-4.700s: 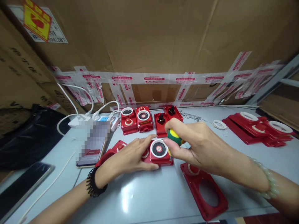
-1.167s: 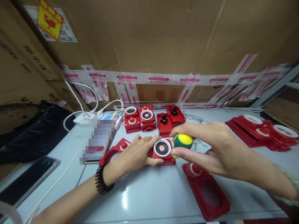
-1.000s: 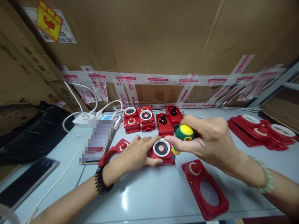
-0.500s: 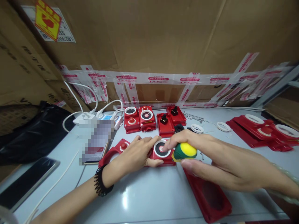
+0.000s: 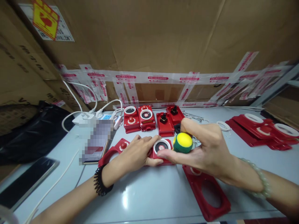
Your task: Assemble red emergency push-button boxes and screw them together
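- Cardboard (image 5: pixel 158 37) rises behind the back edge of my pale desk (image 5: pixel 135 202), banded with printed tape (image 5: pixel 130 77), in the head view.
- My red box (image 5: pixel 161 143), with its white-ringed dark disc, lies near the desk's middle, partly under my hands.
- I judge the step to be screw-driving at the box's right end. The next move seems to call for a still box and a square, straight push; the shaft is hidden, so I cannot tell whether the tip sits in a screw.
- My left hand (image 5: pixel 134 154) is arched over the box's left part, fingers close together on top, thumb at its near side, bracing it.
- My right hand (image 5: pixel 207 147) is half curled, pinching a green-and-yellow ball handle (image 5: pixel 182 142) between thumb and bent forefinger; the thumb overlaps the disc.
- Toward the desk's front edge, right of the box, lies a red cover (image 5: pixel 195 183) with a round hole.
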Tool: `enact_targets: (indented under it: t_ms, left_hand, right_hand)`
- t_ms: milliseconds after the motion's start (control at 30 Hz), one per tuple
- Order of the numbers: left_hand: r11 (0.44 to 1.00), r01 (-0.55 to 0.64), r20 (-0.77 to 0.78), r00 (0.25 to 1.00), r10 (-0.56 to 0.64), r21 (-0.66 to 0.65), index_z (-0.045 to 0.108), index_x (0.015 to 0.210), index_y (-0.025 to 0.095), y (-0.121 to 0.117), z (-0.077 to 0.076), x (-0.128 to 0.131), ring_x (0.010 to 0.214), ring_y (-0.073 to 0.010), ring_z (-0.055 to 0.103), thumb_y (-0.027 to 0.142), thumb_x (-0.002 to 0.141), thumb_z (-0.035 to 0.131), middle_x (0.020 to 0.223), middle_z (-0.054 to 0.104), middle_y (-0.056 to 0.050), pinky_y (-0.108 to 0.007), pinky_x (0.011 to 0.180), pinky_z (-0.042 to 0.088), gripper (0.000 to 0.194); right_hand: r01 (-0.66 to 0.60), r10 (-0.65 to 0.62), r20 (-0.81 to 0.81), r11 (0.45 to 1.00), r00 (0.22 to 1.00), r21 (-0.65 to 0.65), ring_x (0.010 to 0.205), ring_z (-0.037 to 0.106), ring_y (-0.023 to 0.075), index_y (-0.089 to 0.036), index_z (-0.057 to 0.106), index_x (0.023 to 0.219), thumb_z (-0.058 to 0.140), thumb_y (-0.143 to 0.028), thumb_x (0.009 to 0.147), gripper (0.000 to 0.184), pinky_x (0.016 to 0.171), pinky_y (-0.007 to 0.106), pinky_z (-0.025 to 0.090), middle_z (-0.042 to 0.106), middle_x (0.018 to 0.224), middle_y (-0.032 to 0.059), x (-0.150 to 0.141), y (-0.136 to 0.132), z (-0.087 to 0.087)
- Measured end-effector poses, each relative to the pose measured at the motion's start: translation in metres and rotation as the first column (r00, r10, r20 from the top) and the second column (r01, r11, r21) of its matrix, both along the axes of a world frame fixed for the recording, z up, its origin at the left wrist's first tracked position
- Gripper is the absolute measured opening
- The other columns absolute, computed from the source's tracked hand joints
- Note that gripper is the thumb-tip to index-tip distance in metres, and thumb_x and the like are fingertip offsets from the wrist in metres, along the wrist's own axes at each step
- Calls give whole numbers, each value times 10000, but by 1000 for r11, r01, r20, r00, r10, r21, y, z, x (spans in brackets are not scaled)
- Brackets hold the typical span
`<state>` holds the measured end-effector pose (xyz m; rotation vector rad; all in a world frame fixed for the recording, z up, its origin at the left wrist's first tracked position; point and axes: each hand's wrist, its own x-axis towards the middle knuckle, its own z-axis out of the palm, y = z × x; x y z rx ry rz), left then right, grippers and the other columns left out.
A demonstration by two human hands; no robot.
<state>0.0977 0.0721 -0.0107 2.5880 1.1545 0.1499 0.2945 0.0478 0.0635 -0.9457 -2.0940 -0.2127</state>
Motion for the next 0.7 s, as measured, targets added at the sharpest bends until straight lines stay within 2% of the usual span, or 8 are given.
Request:
enact_targets:
  t_ms: [67,133,233,300,367,467,567,700]
  left_hand:
    - [1000,1,9,1000,-1,9,474,1203,190,-1,0,0,850,-274,610,566,878,544,1009,655,-84,-382,766,392,502]
    - [1000,3,22,1000,-3,15,479,1199,180,-1,-1,0,852,-278,616,588,868,543,976,656,-79,-392,779,393,530]
    - [1000,10,42,999,-11,11,479,1220,182,0,-3,-1,900,-293,621,587,864,551,1017,658,-87,-403,799,395,544]
    - [1000,3,39,999,-4,12,466,1257,183,1,-4,-1,900,-301,622,594,854,559,1044,660,-101,-410,799,399,584]
    - [1000,-7,30,1000,6,18,437,1305,181,2,-5,-1,884,-306,623,609,840,567,1052,663,-111,-417,794,400,645]
    - [1000,6,37,999,-6,6,438,1308,210,2,-6,-1,903,-296,622,602,848,562,1056,664,-91,-411,806,392,617]
    - [1000,8,41,999,-8,4,447,1286,225,2,-6,-1,908,-283,620,593,862,549,1054,664,-71,-400,814,382,570]
    - [1000,4,23,1000,-5,17,428,1291,205,1,-4,0,895,-281,619,603,851,558,1066,666,-80,-384,797,382,608]
  right_hand:
    - [-16,17,-35,999,999,34,415,344,57,-205,393,597,670,-474,762,420,396,235,257,379,471,-75,-1,0,-5]
    - [-79,81,-77,996,994,30,452,460,84,-196,460,650,646,-395,792,308,428,237,347,500,526,-40,0,2,-10]
    - [-227,218,-157,973,963,-42,745,639,147,-180,554,904,608,-238,829,109,672,275,514,665,823,41,8,4,-11]
    - [-342,321,-160,931,933,-126,937,634,160,-183,549,1021,575,-165,843,180,821,300,517,665,985,67,15,3,-6]
    - [-423,416,-83,869,906,-256,1054,598,159,-169,543,1092,526,-142,859,235,898,295,497,643,1092,84,22,-1,3]
    - [-402,480,77,802,874,-441,1171,542,134,-157,507,1215,455,-118,881,341,981,246,451,594,1237,85,31,-9,18]
    - [-320,441,168,820,882,-474,1127,573,105,-192,496,1246,479,-166,914,333,944,188,455,613,1229,46,34,-14,26]
    - [-266,319,144,917,937,-299,768,638,84,-168,576,1046,576,-280,891,191,687,159,486,691,913,11,28,-8,19]
